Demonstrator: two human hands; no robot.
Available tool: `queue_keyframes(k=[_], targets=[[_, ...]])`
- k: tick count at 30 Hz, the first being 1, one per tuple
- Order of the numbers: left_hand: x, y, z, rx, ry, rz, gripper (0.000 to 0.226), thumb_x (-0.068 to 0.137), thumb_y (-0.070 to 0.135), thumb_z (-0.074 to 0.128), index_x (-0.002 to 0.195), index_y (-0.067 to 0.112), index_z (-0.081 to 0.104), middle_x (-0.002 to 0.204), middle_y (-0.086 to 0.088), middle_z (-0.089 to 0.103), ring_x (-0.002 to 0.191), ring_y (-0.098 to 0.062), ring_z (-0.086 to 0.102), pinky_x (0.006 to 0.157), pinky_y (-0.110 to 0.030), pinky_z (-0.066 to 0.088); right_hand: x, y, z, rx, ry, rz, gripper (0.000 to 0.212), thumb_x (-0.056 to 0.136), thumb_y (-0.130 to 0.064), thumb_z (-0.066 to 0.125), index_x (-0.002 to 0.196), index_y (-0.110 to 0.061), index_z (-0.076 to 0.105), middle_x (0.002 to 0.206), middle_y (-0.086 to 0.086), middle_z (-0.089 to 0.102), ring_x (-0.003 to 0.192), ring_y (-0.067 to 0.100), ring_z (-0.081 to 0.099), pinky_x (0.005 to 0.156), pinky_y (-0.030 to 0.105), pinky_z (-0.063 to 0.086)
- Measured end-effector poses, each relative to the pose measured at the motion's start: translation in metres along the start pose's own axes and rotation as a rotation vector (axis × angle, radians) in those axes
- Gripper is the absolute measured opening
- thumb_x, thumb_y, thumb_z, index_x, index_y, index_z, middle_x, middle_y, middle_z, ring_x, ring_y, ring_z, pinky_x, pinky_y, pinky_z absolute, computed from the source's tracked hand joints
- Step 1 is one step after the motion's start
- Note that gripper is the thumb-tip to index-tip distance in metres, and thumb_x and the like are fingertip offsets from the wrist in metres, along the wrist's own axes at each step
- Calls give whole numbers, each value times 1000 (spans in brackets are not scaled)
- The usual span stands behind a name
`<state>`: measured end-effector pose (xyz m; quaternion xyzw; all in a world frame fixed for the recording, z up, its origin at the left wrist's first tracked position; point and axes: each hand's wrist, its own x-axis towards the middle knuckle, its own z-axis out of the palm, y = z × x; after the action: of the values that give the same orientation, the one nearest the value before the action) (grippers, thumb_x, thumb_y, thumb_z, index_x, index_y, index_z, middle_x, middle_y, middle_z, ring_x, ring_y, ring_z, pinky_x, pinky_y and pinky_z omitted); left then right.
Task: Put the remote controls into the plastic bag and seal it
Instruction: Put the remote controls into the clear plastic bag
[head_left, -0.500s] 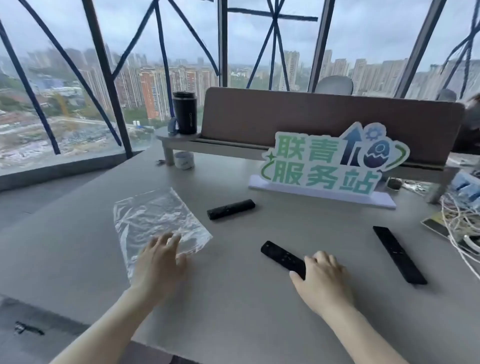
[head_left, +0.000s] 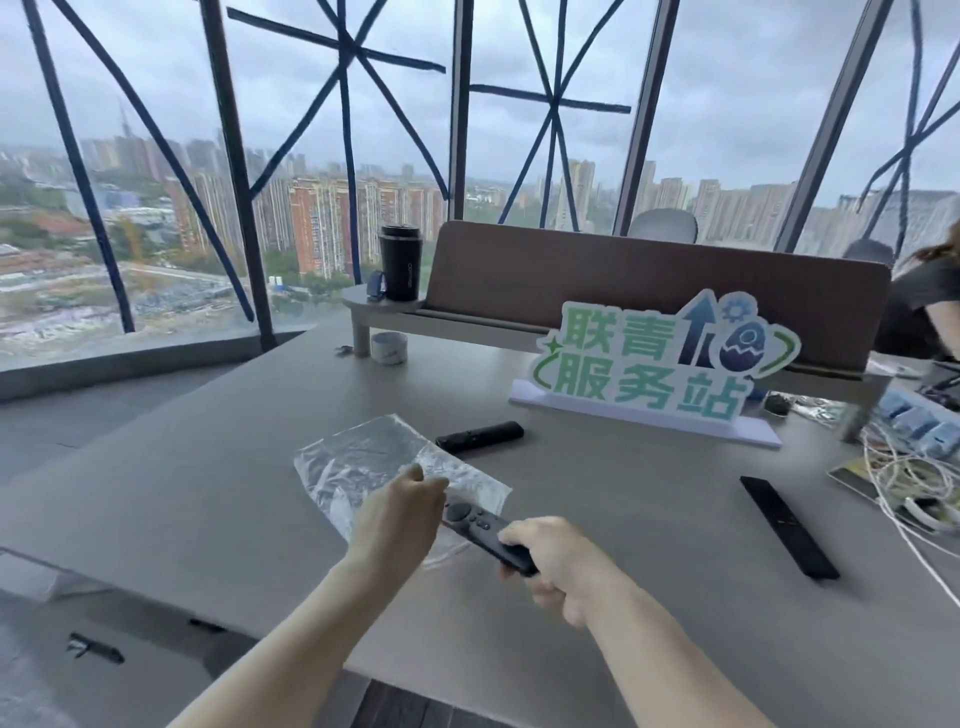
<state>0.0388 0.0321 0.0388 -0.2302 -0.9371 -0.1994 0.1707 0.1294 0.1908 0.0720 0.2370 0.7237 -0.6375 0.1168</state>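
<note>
While the plastic bag (head_left: 374, 462) lies flat on the table (head_left: 208, 493), the left hand (head_left: 402, 512) pinches its near edge; the right hand (head_left: 558, 564) grips a remote (head_left: 480, 530) at the bag's opening. Two more remotes (head_left: 480, 435) (head_left: 787, 525) lie farther right.

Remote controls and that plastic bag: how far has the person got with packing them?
Nothing is packed yet. The right hand grips one remote, its front end at the plastic bag, whose near edge the left hand holds. Whether the tip is inside is unclear. Two more remotes lie on the table: a short one behind the bag, a long one to the right. Sealing comes last.
</note>
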Motion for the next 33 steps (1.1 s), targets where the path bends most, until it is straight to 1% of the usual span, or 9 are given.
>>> queue_keyframes(k=[5,9,12,15,17,22,26,28,33], targets=[[1,-10,-11,-78,26,-88,27,91,22,44,67,10,50,71,-6,46,58,-29,47,46,-30,27,27,1,29,344,-22,-107,20,92,-1,49,90,-2,69,81,15,66,58,23,64,52,29,56],[3,-31,-13,-67,54,-114,26,91,22,44,69,9,50,71,-4,50,61,-27,51,47,-30,31,56,7,8,129,408,-236,31,85,1,40,88,-6,69,85,14,73,53,23,60,50,33,54],[5,-38,-13,-75,40,-100,23,92,24,46,78,15,61,78,-1,57,69,-26,57,57,-35,46,98,-11,-11,-288,465,-336,44,88,-3,40,123,-13,64,123,10,69,98,26,65,85,35,53],[8,-40,-12,-107,-13,-70,23,90,27,46,85,21,68,82,2,63,75,-23,59,65,-36,50,152,-34,-13,-771,320,-356,62,93,-8,34,154,-18,27,162,3,27,144,26,33,111,36,35],[10,-41,-9,-117,-36,-66,24,90,30,47,85,22,69,78,4,63,73,-21,58,63,-33,49,182,-47,-10,-989,257,-351,63,98,-12,30,157,-21,13,167,-2,6,152,23,10,119,42,22],[19,-48,-2,-124,-47,-74,28,90,34,46,73,18,60,62,7,44,65,-20,49,56,-32,39,226,-61,-8,-1306,163,-316,61,101,-27,27,158,-24,5,168,-4,2,154,24,-5,122,50,6],[27,-51,2,-226,1,-80,25,89,33,48,78,19,66,75,10,61,75,-18,58,65,-34,51,219,-55,-14,-1475,285,-341,49,99,-33,37,144,-14,40,152,10,38,141,32,29,113,46,26],[30,-48,2,-256,7,-96,26,89,33,47,77,19,65,76,7,63,75,-18,58,66,-36,51,203,-50,-22,-1402,347,-321,37,95,-34,44,123,-14,56,134,12,52,126,32,45,100,42,37],[40,-27,1,-307,29,-133,32,85,34,42,61,14,50,62,-8,61,65,-26,57,63,-45,52,133,-25,-50,-738,340,-329,19,92,-35,43,89,-16,47,82,9,66,65,30,64,58,37,49]])
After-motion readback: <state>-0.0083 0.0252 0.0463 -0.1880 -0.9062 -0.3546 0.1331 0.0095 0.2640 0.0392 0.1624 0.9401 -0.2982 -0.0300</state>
